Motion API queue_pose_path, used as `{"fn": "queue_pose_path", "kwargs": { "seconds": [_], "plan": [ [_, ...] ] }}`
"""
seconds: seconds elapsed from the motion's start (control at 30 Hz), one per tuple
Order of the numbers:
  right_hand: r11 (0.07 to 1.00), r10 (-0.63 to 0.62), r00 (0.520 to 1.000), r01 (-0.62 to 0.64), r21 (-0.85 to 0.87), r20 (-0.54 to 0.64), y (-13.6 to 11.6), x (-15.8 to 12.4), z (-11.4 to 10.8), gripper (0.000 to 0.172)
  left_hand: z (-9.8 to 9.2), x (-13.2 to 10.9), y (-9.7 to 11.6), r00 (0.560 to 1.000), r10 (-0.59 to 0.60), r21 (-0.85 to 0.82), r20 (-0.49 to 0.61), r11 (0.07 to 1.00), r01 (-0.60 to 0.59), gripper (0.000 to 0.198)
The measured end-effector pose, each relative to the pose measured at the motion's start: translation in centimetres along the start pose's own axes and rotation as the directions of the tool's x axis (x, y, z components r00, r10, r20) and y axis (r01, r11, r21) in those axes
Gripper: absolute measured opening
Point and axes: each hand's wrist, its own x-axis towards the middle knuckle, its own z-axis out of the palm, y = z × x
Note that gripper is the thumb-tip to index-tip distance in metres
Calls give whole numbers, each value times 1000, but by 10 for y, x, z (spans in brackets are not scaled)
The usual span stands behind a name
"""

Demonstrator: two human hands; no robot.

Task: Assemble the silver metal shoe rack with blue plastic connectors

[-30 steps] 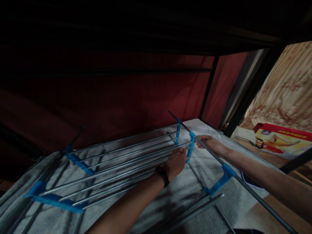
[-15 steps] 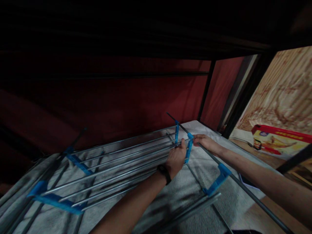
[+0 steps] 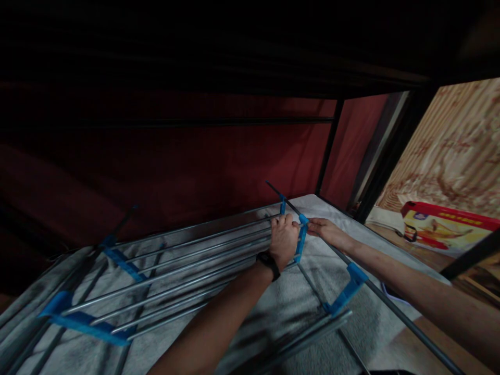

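Note:
A rack of silvery metal tubes (image 3: pixel 207 284) with blue plastic brackets lies across a grey-white cloth (image 3: pixel 328 205). My left hand (image 3: pixel 284 239), with a dark band at the wrist, is closed over the tubes at the rack's right end, beside a blue bracket (image 3: pixel 300 247). From the other side, the fingers of my right hand (image 3: pixel 326 232) pinch the dark pole (image 3: pixel 398 310) where it enters that bracket; the fingertips are partly hidden. Lower on the same pole sits another blue bracket (image 3: pixel 347 291). More blue brackets (image 3: pixel 86 323) hold the tubes' left ends.
A dark frame with a post (image 3: pixel 330 146) surrounds the cloth-covered surface, with a low dark overhang above. Behind stands a dark red panel (image 3: pixel 219 166). A red and yellow box (image 3: pixel 445 226) lies at the right. Loose tubes (image 3: pixel 312 333) extend from the near bracket.
My left hand has shifted up and slightly back over the tubes, its thumb no longer raised at the bracket. My right hand stays at the pole. The view has moved slightly.

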Motion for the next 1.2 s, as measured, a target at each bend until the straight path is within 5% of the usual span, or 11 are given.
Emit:
{"fn": "queue_pose_path", "kwargs": {
  "seconds": [0.17, 0.7, 1.2],
  "plan": [
    [999, -18, 1000, 18, -32, 8, 0, 1, 0, 39, 6, 0, -2, 990, -119, -98, 77, 987, 126, 27],
    [997, -64, 998, 66, -48, 27, 10, 3, -4, 46, 6, 0, -9, 992, 4, -149, 128, 989, 15, 42],
    [998, -28, 1000, 28, -51, -2, 3, 1, 0, 45, 9, 1, -8, 994, -21, -163, 105, 986, 38, 43]
  ]
}}
